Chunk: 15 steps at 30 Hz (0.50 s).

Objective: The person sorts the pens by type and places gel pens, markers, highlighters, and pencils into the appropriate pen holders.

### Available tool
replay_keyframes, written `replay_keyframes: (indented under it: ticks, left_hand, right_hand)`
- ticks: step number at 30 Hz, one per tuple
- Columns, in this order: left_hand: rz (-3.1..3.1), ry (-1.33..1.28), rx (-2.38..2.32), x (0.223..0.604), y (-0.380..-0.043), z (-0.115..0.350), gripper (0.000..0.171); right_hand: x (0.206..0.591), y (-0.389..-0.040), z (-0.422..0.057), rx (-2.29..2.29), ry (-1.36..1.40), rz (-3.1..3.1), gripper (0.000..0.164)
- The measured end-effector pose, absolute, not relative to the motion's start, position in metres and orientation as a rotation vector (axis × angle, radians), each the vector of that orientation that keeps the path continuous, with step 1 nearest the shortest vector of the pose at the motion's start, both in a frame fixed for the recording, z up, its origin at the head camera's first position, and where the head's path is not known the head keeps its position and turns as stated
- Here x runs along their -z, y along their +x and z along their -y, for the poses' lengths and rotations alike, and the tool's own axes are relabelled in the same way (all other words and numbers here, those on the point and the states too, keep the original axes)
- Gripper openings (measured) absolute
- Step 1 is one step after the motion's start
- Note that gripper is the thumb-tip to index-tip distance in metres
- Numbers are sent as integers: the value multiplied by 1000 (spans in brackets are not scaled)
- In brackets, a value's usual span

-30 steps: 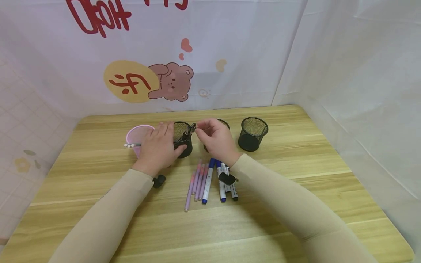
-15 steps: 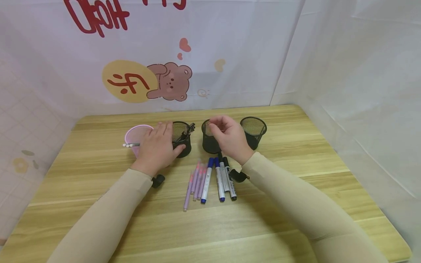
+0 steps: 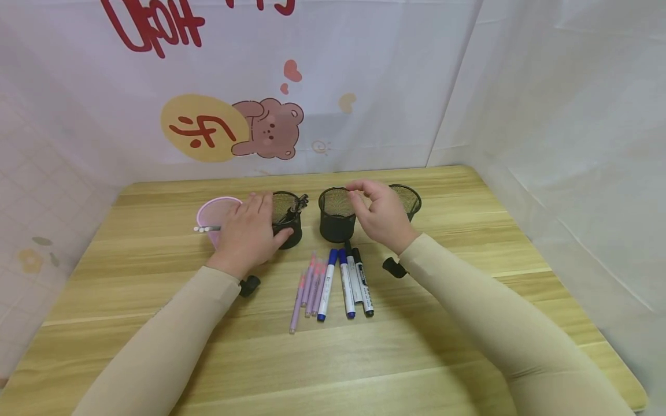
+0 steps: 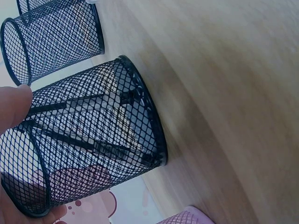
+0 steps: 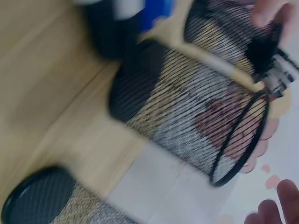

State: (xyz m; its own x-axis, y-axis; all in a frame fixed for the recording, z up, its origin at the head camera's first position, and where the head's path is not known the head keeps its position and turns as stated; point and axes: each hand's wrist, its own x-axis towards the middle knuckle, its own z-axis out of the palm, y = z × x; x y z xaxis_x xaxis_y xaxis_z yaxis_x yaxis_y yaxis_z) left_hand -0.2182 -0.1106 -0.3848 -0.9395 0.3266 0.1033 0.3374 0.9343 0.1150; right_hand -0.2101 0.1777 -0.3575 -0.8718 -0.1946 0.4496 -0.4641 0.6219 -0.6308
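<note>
My left hand (image 3: 247, 234) grips the rim of a black mesh pen holder (image 4: 93, 135), with the thumb on one side and fingertips on the other. Several black pens (image 3: 298, 208) lean inside it, tops above the rim. Fingers loosely bent and holding nothing, my right hand (image 3: 384, 215) hovers between two more black mesh pen holders. The nearer one (image 3: 335, 222) stands to its left; the other (image 3: 408, 199) is partly hidden behind the hand. In the right wrist view, the right fingertips (image 5: 275, 210) are apart from the mesh holder (image 5: 196, 116).
A pink mesh pen holder (image 3: 215, 211) with white-ended sticks (image 3: 207, 229) stands left, partly behind the left hand. In front of the holders lie several purple pens (image 3: 311, 289), two blue-capped markers (image 3: 328, 285) and two black-capped markers (image 3: 362, 283). A printed cloth (image 3: 364, 127) hangs behind the table.
My right hand has let go of a pen at the left-hand black holder and moved right, past the middle holder. The left hand has stayed on its holder.
</note>
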Motion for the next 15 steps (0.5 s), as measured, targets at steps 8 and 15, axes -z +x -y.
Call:
replay_keyframes:
  ticks: [8, 15]
  left_hand:
    - [3003, -513, 201, 385, -219, 110, 98]
    - [3009, -514, 192, 385, -219, 110, 98]
  right_hand:
    - [372, -228, -197, -729, 650, 2706, 46]
    - [377, -235, -202, -410, 692, 2906, 70]
